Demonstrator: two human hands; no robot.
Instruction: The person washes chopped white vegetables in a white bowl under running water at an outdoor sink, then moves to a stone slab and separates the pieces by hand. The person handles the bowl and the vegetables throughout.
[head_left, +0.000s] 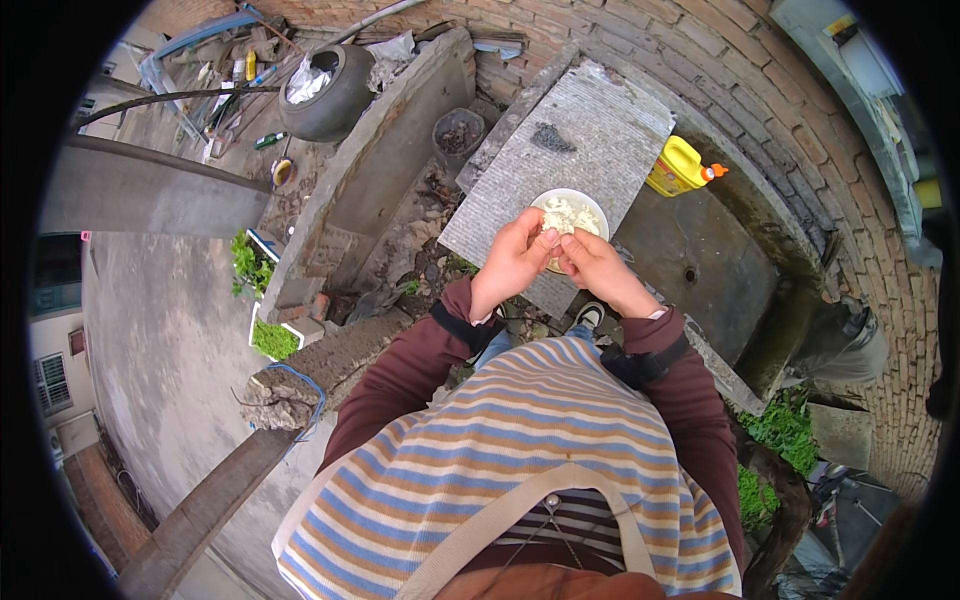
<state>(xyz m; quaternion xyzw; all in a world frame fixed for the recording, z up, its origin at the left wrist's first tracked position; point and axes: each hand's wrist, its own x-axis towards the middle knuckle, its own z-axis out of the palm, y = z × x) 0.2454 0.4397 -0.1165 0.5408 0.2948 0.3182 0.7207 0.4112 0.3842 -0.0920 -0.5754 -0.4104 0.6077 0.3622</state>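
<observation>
A white bowl (598, 202) with pale cauliflower florets (591, 219) in it rests on a ridged grey slab, right beyond my hands. My left hand (514, 255) and my right hand (600, 266) meet over the bowl's near edge, thumbs close together, both gripping a small cauliflower piece (557, 217) between the fingertips. The hands hide the near part of the bowl. Both wrists wear black straps over maroon sleeves.
The ridged slab (517, 165) spans a concrete basin (697, 240) with a drain hole. A yellow jug with an orange cap (675, 166) stands right of the slab. A dark bucket (457, 139), a low concrete wall (360, 165) and a clay jar (330, 101) are at left.
</observation>
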